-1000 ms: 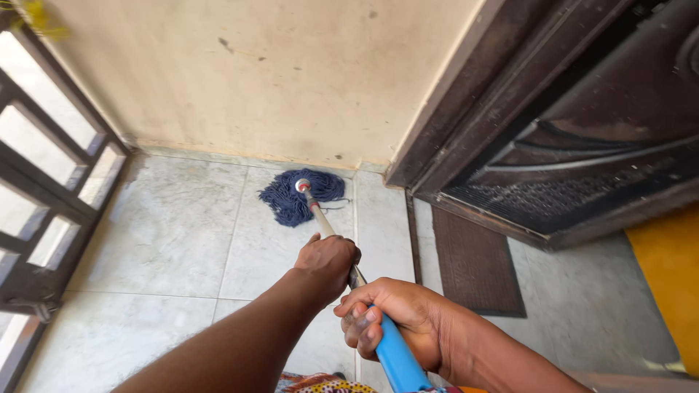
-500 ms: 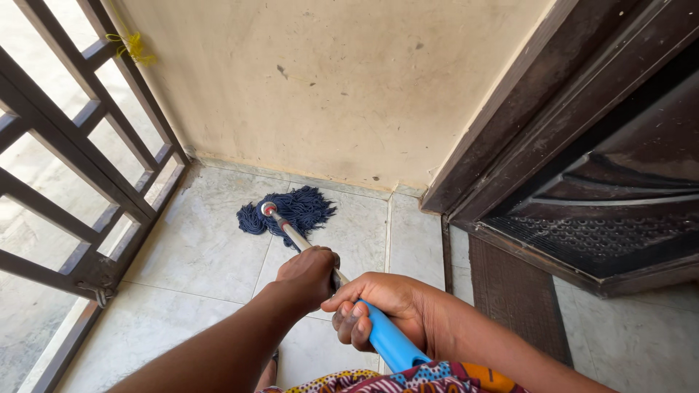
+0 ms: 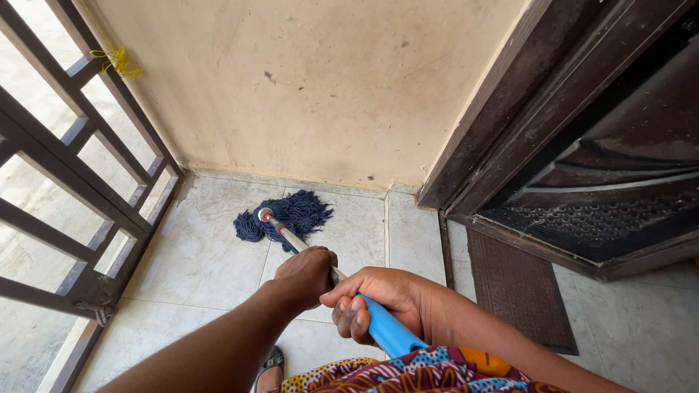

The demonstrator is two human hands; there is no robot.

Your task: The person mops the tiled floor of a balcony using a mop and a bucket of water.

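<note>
Both hands grip the mop: left hand (image 3: 306, 273) on the shaft, right hand (image 3: 378, 302) on the blue grip; mop head (image 3: 287, 215) at twelve o'clock near the wall (image 3: 306, 87); tiles (image 3: 204, 255) look dry, mopping seemingly barely begun.

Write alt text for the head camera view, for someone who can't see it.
Both hands grip a mop handle: the left hand lower on the shaft, the right hand on its blue grip. The blue string mop head rests on pale floor tiles near a beige wall, between a metal gate and a dark door.
</note>
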